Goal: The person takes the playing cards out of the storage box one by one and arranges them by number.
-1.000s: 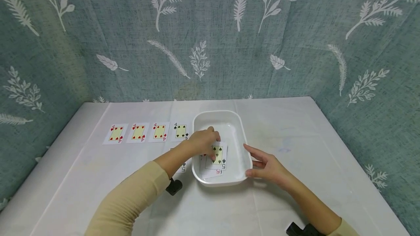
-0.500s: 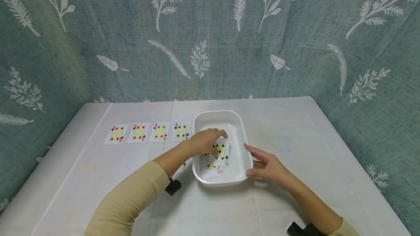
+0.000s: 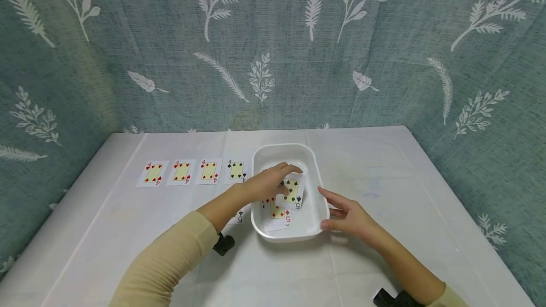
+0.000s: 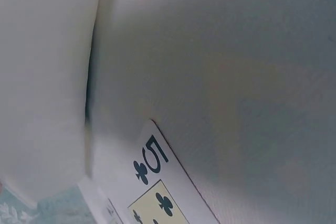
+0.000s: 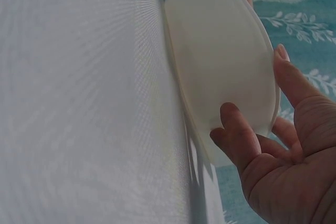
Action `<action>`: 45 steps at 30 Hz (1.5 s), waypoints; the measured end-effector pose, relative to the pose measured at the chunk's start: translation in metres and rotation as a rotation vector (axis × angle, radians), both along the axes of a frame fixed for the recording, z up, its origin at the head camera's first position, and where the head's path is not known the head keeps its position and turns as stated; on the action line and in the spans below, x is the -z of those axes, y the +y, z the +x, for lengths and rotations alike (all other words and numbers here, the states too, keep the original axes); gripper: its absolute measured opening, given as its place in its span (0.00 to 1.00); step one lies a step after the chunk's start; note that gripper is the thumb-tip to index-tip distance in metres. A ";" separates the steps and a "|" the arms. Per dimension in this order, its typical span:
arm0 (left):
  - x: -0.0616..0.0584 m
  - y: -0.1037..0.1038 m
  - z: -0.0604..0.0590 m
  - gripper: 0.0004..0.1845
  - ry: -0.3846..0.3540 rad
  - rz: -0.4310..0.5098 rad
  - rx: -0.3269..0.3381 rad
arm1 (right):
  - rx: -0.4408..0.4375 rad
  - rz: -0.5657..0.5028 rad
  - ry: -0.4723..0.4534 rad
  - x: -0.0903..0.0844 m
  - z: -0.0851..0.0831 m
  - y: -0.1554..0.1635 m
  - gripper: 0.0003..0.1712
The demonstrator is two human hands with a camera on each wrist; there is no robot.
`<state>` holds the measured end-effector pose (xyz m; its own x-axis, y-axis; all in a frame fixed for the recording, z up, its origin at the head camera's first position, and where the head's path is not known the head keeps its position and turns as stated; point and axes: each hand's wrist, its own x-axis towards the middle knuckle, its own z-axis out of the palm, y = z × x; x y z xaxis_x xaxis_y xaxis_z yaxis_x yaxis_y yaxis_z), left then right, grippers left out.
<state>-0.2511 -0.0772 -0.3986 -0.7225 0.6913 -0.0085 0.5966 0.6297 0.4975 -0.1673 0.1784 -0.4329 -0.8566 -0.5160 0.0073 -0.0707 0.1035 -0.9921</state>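
While the left hand (image 3: 266,185) pinches a spade card (image 3: 293,191), four fours (image 3: 194,172) line the table (image 3: 384,179) — right hand (image 3: 351,217) loose.

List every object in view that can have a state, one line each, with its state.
White plastic tray: upright, holding cards.
Five of spades card: face up, pinched, tilted.
Five of diamonds card: face up, in tray.
Left hand: pinching spades card.
Right hand: open, steadying tray.
Four fours: face up, in a row.

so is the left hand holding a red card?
No, the left hand pinches a black five of spades above the white tray; the red five lies below.
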 end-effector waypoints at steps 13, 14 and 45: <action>-0.003 -0.013 -0.008 0.29 -0.001 0.233 0.080 | 0.008 0.021 -0.024 0.000 0.000 0.000 0.50; -0.004 -0.015 -0.009 0.29 -0.018 0.258 0.077 | 0.009 0.021 -0.024 -0.001 0.000 0.000 0.50; -0.037 -0.051 0.032 0.29 -0.239 0.424 -0.146 | 0.007 -0.001 -0.044 -0.001 0.001 0.001 0.51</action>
